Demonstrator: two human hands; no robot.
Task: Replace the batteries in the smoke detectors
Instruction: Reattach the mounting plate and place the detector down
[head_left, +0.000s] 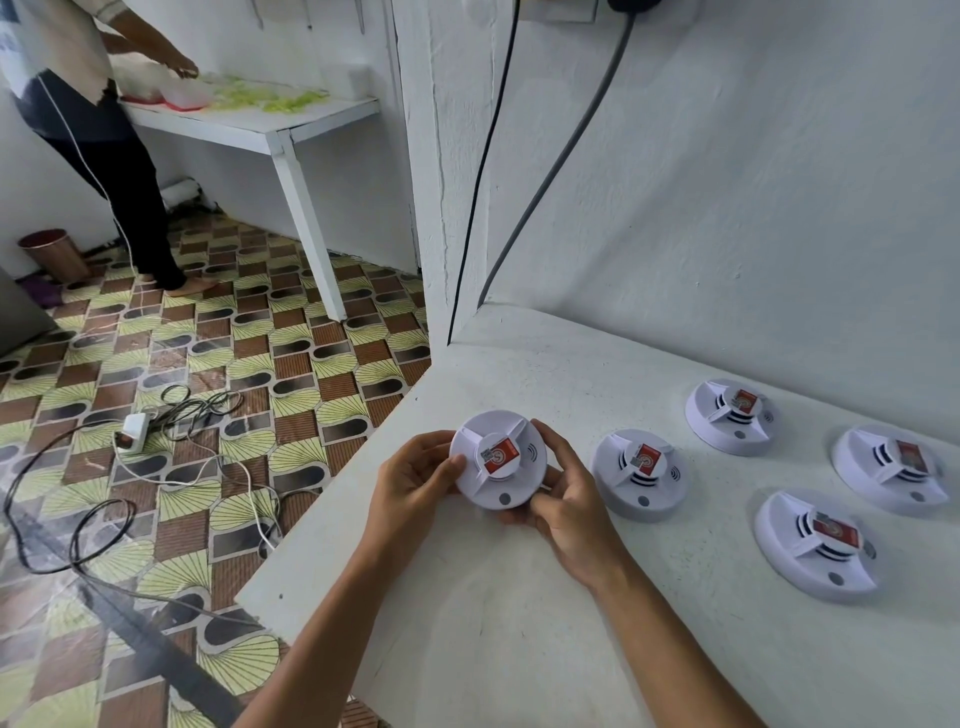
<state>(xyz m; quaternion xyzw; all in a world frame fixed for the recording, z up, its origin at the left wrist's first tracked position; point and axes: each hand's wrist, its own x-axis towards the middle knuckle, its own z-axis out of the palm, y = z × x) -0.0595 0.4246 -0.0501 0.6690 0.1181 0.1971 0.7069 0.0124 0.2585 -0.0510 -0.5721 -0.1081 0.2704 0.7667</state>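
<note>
White countertop (519, 623) meets a white wall. Your left hand (410, 488) and right hand (566, 509) both curl around a white smoke detector (497, 460), held just above the counter. Four more detectors (640, 475) lie at its three o'clock.

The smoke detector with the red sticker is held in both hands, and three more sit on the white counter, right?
Not quite. The head view shows four more on the white counter, not three. The left hand and right hand do hold the smoke detector with its red sticker.
</note>
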